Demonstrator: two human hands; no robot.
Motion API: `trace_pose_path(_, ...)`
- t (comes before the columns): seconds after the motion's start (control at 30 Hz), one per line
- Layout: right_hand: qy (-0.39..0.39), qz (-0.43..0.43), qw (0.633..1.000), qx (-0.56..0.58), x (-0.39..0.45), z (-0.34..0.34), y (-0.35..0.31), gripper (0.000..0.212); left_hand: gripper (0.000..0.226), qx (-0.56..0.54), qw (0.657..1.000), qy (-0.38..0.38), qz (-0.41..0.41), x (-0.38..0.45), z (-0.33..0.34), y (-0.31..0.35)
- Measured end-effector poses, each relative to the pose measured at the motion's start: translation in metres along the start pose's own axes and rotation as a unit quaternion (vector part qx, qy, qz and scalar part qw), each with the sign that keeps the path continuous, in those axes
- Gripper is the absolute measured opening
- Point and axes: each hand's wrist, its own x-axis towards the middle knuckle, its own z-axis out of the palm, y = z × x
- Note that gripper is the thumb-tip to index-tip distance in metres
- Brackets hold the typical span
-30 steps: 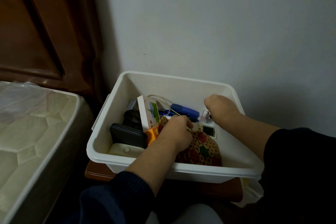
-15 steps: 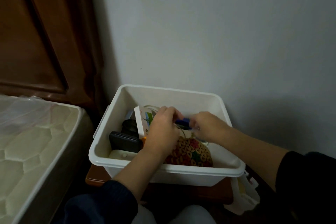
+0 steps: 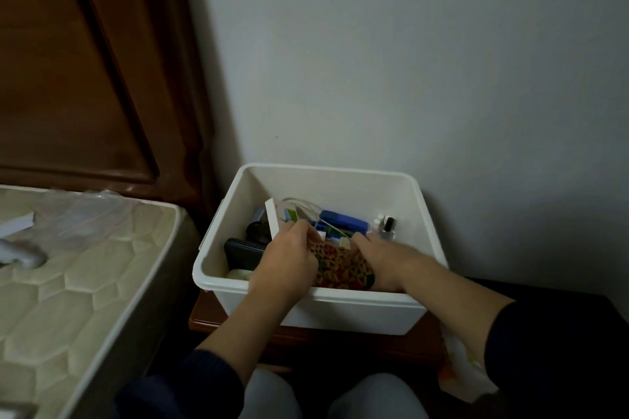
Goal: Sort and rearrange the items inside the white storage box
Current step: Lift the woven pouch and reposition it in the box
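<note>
grey wall behind, mattress (image 3: 68, 282) and headboard (image 3: 85, 61) at left.
white box (image 3: 340, 309) sits on a wooden stand (image 3: 211, 316); both hands reach in, left hand (image 3: 286, 262) and right hand (image 3: 377, 258) curled on the patterned pouch (image 3: 340, 269); blue case (image 3: 343, 219) lies crosswise behind, bottle (image 3: 388, 228) upright.

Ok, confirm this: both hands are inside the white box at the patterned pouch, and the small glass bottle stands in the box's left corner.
One thing is wrong. The head view shows the small glass bottle standing toward the right side of the white box, beyond the right hand. The left hand and patterned pouch are as stated.
</note>
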Motion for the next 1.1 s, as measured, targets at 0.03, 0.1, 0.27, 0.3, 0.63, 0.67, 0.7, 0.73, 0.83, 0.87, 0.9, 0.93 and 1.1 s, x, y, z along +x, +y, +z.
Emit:
trace_pose_path(0.03, 0.018, -0.011, 1.0, -0.011, 0.0, 0.0, 0.0, 0.064, 0.032, 0.0, 1.0, -0.006, -0.009, 0.001, 0.001, 0.0)
trace_pose_path(0.1, 0.04, -0.03, 0.998, -0.025, 0.0, -0.002, 0.0, 0.058, 0.029, -0.002, 1.0, -0.013, -0.015, 0.002, 0.002, -0.003)
trace_pose_path(0.27, 0.053, -0.058, 0.996, 0.034, -0.008, -0.016, 0.011, 0.034, 0.014, -0.008, 0.999, 0.013, 0.033, 0.003, 0.007, -0.008)
trace_pose_path(0.3, 0.06, -0.071, 0.994, 0.062, -0.012, -0.022, 0.014, 0.029, 0.019, -0.013, 0.999, 0.008, 0.035, 0.002, 0.008, -0.009)
trace_pose_path(0.63, 0.223, 0.002, 0.806, 0.549, -0.053, -0.042, -0.002, 0.018, 0.038, -0.28, 0.959, -0.036, 0.001, -0.005, -0.004, -0.003)
trace_pose_path(0.67, 0.22, 0.002, 0.781, 0.585, -0.055, -0.04, -0.008, 0.019, 0.033, -0.337, 0.94, -0.055, -0.001, -0.006, -0.006, -0.001)
trace_pose_path(0.7, 0.215, 0.0, 0.758, 0.615, -0.056, -0.039, -0.014, 0.019, 0.028, -0.382, 0.921, -0.076, -0.001, -0.008, -0.007, 0.001)
trace_pose_path(0.73, 0.211, -0.002, 0.741, 0.638, -0.057, -0.038, -0.021, 0.019, 0.025, -0.415, 0.905, -0.091, -0.001, -0.01, -0.007, 0.002)
trace_pose_path(0.83, 0.233, -0.011, 0.715, 0.659, -0.053, -0.034, -0.036, 0.025, 0.026, -0.441, 0.897, -0.034, -0.016, -0.016, -0.009, -0.001)
trace_pose_path(0.87, 0.25, -0.01, 0.719, 0.648, -0.052, -0.03, -0.039, 0.025, 0.023, -0.437, 0.899, 0.011, -0.025, -0.015, -0.012, -0.004)
trace_pose_path(0.9, 0.267, -0.002, 0.738, 0.62, -0.052, -0.025, -0.039, 0.026, 0.02, -0.434, 0.899, 0.055, -0.033, -0.014, -0.016, -0.009)
trace_pose_path(0.93, 0.28, 0.011, 0.772, 0.57, -0.052, -0.018, -0.036, 0.029, 0.019, -0.432, 0.897, 0.087, -0.04, -0.013, -0.02, -0.014)
trace_pose_path(1.1, 0.167, 0.093, 0.912, 0.362, -0.046, 0.009, -0.02, 0.036, 0.017, -0.407, 0.91, 0.076, -0.027, -0.009, -0.025, -0.028)
